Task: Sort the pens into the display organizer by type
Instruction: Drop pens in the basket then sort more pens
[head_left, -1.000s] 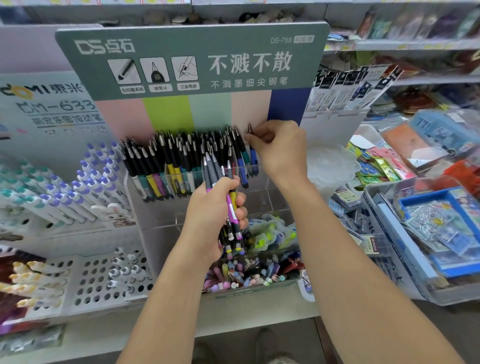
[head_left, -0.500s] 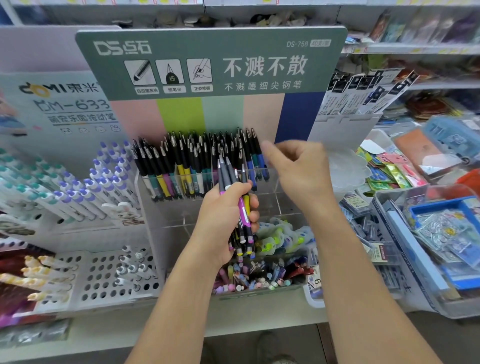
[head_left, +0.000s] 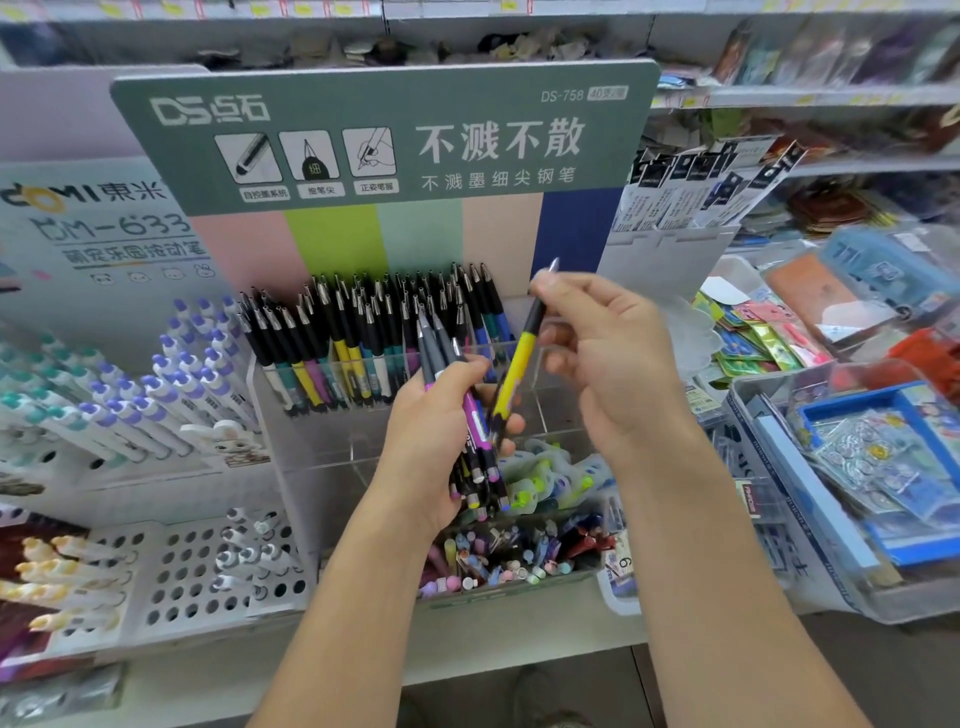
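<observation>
Here, in the head view, the left hand (head_left: 441, 431) is curled round a bundle of pens (head_left: 475, 441), their tips pointing up and their coloured caps hanging below the palm; roughly eight to ten are in the bundle, though they overlap too much for an exact count. One purple-barrelled pen (head_left: 475, 415) lies on the outside of the bundle. The right hand (head_left: 608, 358) pinches a single yellow pen (head_left: 514, 364) near its black grip between thumb and fingertips, silver tip up and to the right, its lower end still touching the bundle by the left fingers.

Behind both hands stands the clear display organizer (head_left: 291, 415), one unit on the shelf (head_left: 208, 680), with a green header card (head_left: 384, 140) above it. Its upper tier holds a dense row of black-gripped pens (head_left: 363, 332), somewhere over thirty, leaning back towards the card's coloured stripes; they crowd the left and middle of the tier, while the right end behind the yellow pen looks bare. The hands and forearms cover much of the organizer's middle compartments. Below, a front tray (head_left: 519, 561) at the shelf's front edge is filled with mixed loose pens, too many to count.

At the shelf's left side stand white pens with purple and teal caps (head_left: 156, 384) in a rack, and a white perforated holder (head_left: 197, 571) near the front edge. To the right sit clear bins of packaged stationery (head_left: 852, 467)
</observation>
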